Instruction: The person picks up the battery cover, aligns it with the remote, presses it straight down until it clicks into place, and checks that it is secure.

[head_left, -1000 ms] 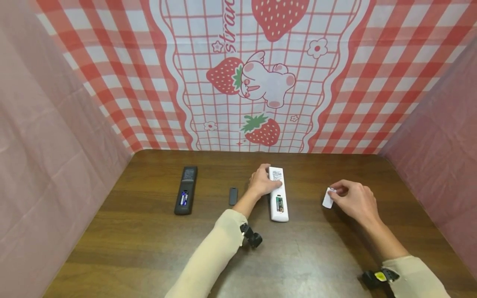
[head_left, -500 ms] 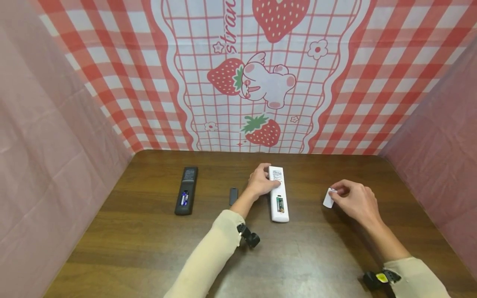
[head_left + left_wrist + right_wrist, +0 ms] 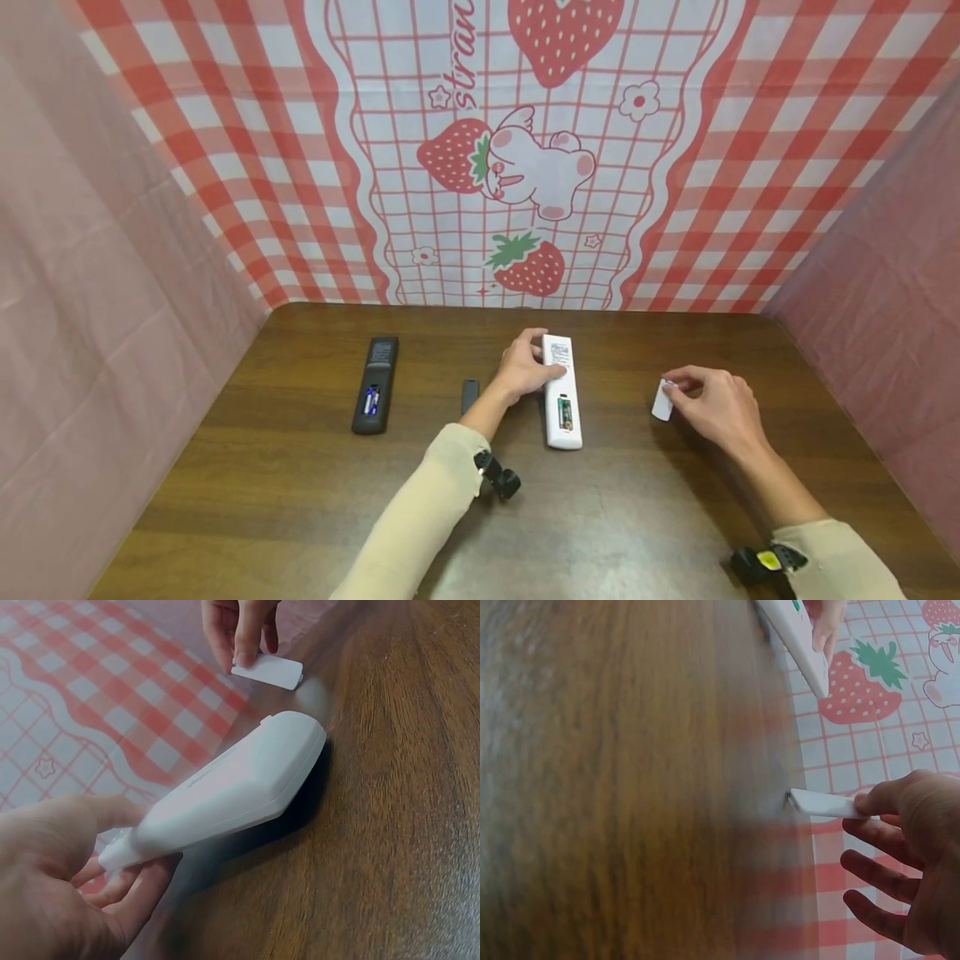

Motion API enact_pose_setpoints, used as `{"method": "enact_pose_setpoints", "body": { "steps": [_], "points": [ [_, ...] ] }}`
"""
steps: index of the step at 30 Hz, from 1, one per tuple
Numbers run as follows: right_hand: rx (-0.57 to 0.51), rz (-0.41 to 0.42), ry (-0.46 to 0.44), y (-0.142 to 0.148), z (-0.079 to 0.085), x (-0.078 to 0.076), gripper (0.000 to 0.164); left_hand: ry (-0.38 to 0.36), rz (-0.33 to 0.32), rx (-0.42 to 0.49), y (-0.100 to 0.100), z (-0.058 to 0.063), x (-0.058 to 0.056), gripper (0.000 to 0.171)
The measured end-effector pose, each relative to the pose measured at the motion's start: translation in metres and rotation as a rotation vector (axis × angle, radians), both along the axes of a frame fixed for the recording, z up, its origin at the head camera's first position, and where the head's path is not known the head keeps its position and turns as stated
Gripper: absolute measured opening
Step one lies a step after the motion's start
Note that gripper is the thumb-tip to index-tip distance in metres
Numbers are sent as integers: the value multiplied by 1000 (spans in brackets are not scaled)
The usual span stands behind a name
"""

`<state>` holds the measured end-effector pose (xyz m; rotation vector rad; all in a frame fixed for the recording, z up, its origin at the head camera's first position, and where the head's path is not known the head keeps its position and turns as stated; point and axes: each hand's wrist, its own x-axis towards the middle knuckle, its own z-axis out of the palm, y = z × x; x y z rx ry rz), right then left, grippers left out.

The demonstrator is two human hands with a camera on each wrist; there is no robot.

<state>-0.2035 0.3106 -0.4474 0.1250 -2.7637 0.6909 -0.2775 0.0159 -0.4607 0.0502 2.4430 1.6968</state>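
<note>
In my head view, the person's left hand (image 3: 522, 367) is a little right of the frame's middle, gripping a white remote (image 3: 562, 379) near its upper end, with the thumb across the face that bears the printed label and the other fingers round the far edge. The remote stands nearly lengthwise up the frame, and I can see greenish batteries (image 3: 565, 412) in the open slot toward its lower end. My left wrist view shows the same grip from the side, with a dark shadow on the wooden table (image 3: 585, 517) beneath the remote. Over in the right part of the head view, the right hand (image 3: 718, 407) pinches a small white cover (image 3: 662, 401) between thumb and forefinger, well apart from the remote; in my right wrist view the other fingers are spread away from it. At the left of centre I have a black remote (image 3: 375, 385) lying with blue batteries (image 3: 371, 400) in its open slot, and a small dark cover (image 3: 470, 395) sits between it and the left hand, near the forearm. A red-and-white checked cloth (image 3: 262, 167) fills the top of the frame behind the table.
</note>
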Motion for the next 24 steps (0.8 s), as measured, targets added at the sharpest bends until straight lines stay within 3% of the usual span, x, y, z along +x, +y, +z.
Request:
{"method": "enact_pose_setpoints", "body": {
  "steps": [15, 24],
  "points": [
    [-3, -4, 14, 0, 0, 0, 14, -39, -12, 107, -3, -2, 0, 79],
    [-13, 6, 36, 0, 1, 0, 13, 0, -41, 115, -5, -2, -2, 75]
  ]
}}
